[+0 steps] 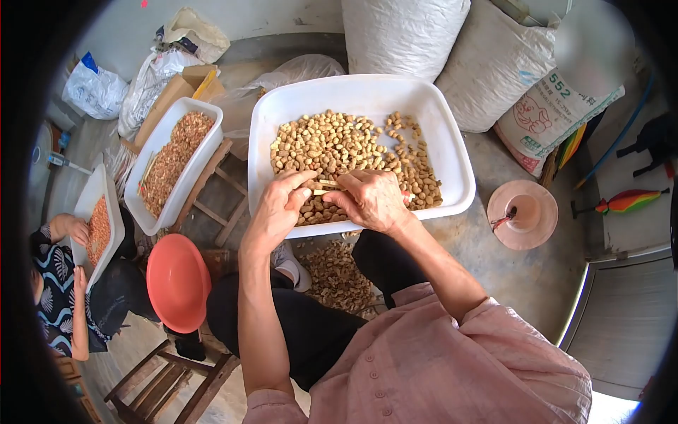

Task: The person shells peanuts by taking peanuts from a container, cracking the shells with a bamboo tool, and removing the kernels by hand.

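Note:
Over the near side of a large white plastic tub (452, 152), both hands work close together above unshelled peanuts (321, 141). My right hand (374, 198) is closed around a pale split wooden or bamboo clip (328, 185), whose narrow arms point toward the left hand. My left hand (282, 201) is at the clip's tip, thumb and forefinger pinched together on what looks like a peanut. The fingers partly hide it. Unshelled peanuts lie beneath and around both hands, with a thinner scatter at the tub's right side.
Broken shells (339, 275) cover the floor below the tub. At left are a white tub of shelled kernels (176, 166), a red basin (176, 283) and a wooden stool (169, 389). A co-worker (63, 297) handles a kernel tray. Sacks (494, 63) and a straw hat (522, 215) stand right.

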`<state>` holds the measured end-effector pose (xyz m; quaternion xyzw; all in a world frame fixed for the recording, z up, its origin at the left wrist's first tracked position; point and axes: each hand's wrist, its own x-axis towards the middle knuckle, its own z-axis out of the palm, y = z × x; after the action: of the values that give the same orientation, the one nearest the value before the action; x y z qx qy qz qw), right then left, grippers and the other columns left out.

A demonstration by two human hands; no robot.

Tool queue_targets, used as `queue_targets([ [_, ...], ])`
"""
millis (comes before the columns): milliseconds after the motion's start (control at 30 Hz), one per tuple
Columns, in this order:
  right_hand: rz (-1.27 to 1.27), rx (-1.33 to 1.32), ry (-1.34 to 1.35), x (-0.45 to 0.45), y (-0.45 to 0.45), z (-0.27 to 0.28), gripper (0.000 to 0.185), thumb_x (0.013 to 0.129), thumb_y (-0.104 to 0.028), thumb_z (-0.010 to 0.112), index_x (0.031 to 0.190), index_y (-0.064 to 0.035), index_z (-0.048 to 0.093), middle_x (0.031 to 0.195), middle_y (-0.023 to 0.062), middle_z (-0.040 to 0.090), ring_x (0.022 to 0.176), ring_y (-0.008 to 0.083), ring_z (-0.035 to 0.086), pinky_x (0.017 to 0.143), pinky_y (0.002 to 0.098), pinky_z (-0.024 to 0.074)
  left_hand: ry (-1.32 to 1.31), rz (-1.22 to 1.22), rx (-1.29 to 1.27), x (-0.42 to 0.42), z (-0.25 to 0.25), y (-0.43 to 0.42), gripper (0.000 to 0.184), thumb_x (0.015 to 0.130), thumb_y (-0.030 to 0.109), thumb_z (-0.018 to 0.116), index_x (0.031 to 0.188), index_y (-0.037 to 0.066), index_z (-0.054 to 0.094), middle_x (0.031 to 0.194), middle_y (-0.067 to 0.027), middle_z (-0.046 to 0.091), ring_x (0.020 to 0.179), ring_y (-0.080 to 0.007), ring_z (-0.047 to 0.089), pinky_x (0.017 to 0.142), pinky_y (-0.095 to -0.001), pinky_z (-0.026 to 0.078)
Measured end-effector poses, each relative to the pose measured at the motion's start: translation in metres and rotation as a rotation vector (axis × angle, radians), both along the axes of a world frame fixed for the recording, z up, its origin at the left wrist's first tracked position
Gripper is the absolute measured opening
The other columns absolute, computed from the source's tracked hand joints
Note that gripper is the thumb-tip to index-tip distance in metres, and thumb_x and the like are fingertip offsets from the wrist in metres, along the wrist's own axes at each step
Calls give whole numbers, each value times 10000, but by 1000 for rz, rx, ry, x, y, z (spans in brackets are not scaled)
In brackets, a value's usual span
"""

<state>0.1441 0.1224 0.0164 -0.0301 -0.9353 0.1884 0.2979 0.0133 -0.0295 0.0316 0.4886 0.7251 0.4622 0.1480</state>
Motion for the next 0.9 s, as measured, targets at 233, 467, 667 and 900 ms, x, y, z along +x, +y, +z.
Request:
queue_targets([
  [233, -6, 34, 26, 2, 0, -2, 264, 786, -288, 696, 759, -43, 603, 627, 84, 571, 545, 269, 584, 486, 373, 450, -150, -93, 6, 11, 6, 4, 253, 873, 24, 561, 1113, -52, 588, 900, -72, 548, 765, -109, 504, 682, -242, 433],
  [467, 28, 41, 53, 3, 0, -1, 271, 796, -296, 680, 727, -54, 579, 623, 94, 574, 528, 270, 583, 479, 376, 451, -221, -110, 120, 13, 3, 3, 179, 863, 27, 601, 1015, -66, 607, 815, -33, 498, 709, -102, 466, 634, -236, 398],
  [667, 12, 36, 25, 5, 1, 1, 283, 821, -331, 648, 756, -57, 621, 621, 107, 585, 518, 273, 594, 476, 371, 462, -170, -65, 85, 15, 5, 6, 170, 852, 25, 605, 992, -71, 617, 818, -39, 529, 730, -111, 495, 661, -241, 410],
  [900, 9, -19, 49, 2, 1, 1, 285, 820, -304, 660, 706, -52, 589, 597, 108, 574, 502, 277, 579, 456, 380, 448, -131, -45, 156, 15, -1, 10, 151, 862, 18, 596, 990, -52, 632, 809, -51, 573, 719, -127, 520, 657, -254, 429],
])
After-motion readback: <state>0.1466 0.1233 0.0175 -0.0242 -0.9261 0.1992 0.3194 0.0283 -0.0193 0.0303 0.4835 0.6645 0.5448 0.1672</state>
